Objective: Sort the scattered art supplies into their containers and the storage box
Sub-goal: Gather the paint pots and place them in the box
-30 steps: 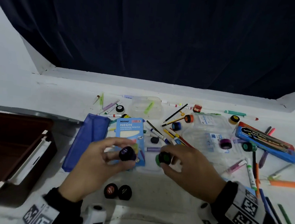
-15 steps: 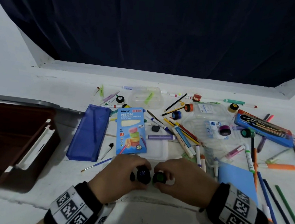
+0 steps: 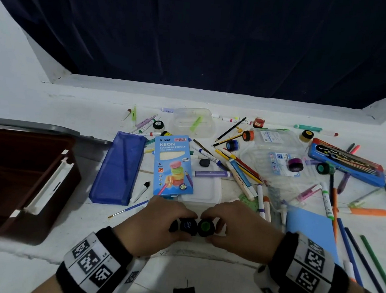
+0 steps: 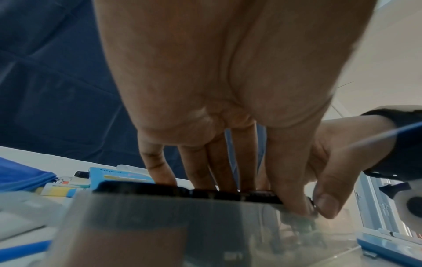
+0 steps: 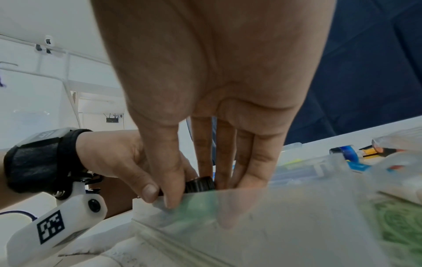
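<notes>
Pinching fingers (image 3: 207, 213) around green-topped jar (image 3: 206, 227), seemingly inside clear box (image 5: 297, 225).

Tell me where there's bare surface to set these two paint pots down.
Bare patches: the strip between the brown storage box and the blue pencil pouch, and the near edge beside the left hand. Right of the Ninso pencil box, pencils and markers crowd the surface.

The hands (image 3: 200, 225) hide most of the paint pots (image 3: 196, 226); the clear container (image 4: 205, 225) is blurred.
</notes>
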`<action>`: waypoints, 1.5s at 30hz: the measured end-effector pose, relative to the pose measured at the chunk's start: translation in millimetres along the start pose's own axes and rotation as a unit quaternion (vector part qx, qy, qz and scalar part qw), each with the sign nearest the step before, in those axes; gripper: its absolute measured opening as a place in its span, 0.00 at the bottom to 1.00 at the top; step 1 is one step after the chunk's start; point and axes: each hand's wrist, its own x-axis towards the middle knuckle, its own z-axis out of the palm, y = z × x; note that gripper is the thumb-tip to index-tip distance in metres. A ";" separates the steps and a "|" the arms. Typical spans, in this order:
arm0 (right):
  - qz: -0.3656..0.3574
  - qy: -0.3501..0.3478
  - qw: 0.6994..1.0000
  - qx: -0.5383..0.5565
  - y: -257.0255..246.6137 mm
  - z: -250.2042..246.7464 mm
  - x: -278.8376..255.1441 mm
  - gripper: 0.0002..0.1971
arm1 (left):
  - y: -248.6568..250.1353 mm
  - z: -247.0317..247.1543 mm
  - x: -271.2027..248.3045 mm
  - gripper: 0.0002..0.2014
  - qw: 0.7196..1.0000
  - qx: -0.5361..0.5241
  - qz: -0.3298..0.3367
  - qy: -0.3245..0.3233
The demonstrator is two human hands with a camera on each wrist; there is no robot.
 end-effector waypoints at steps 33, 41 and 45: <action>0.047 -0.055 0.997 0.011 -3.4 -11.1 14.7 0.16 | 6.0 -19.5 4.0 0.17 0.995 -0.065 -0.051 -0.054; 0.035 -0.079 0.996 -0.005 -3.7 -17.8 17.8 0.19 | 5.4 -19.9 2.7 0.19 0.996 -0.063 -0.048 -0.050; 0.046 -0.066 0.995 0.049 9.1 -42.1 22.8 0.20 | 4.5 -32.8 -6.0 0.13 0.991 -0.114 -0.042 0.048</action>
